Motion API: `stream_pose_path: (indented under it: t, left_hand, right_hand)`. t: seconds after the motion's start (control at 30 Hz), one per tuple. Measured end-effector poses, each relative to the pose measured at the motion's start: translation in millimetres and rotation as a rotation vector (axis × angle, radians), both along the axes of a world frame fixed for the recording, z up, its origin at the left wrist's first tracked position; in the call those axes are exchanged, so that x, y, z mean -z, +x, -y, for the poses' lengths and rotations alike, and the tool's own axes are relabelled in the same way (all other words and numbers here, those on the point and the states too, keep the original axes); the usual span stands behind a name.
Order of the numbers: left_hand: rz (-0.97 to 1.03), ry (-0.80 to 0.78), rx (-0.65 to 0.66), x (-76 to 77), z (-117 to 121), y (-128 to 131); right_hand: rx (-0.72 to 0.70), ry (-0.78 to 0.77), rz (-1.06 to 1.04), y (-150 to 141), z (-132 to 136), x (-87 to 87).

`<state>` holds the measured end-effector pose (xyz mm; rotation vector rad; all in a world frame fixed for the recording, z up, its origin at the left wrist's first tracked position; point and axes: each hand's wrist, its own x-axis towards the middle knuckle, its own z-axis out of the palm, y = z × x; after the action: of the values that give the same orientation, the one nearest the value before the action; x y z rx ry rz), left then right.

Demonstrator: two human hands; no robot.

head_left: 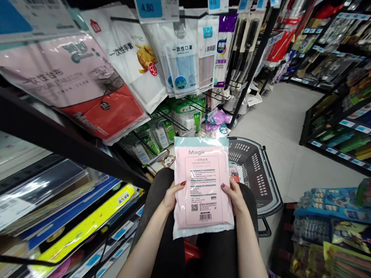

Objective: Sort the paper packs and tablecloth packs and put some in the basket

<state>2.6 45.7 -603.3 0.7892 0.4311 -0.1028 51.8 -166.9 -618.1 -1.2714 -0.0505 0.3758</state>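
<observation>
A pink plastic packet of disposable tablecloth (207, 214) is held upright over my lap, its printed back with the barcode towards me. My left hand (173, 195) grips its left edge, thumb on the front. On the opposite edge my right hand (235, 196) pinches it the same way. The fingers behind the packet are hidden. A similar pink and red tablecloth packet (81, 87) hangs on the rack at the upper left. Beside it hang a white packet of disposable gloves (127, 58) and a packet of face masks (181, 58).
A dark shopping basket (255, 172) stands on the floor just right of my knees, with a packet (236, 173) inside. Metal hooks (171, 118) stick out from the rack ahead. Low shelves (342, 139) of goods line the right side, and packaged goods (340, 234) lie at lower right.
</observation>
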Motion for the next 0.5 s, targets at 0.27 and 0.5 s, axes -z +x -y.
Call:
stream_pose_path:
  t: [0.27, 0.5]
  left_hand:
    - [-0.013, 0.007, -0.006, -2.3, 1.0, 0.0]
    - [-0.005, 0.015, -0.008, -3.3, 0.7, -0.5]
  right_hand:
    - [0.004, -0.004, 0.002, -0.2, -0.4, -1.7]
    - [0.001, 0.004, -0.017, -0.1, -0.1, -1.3]
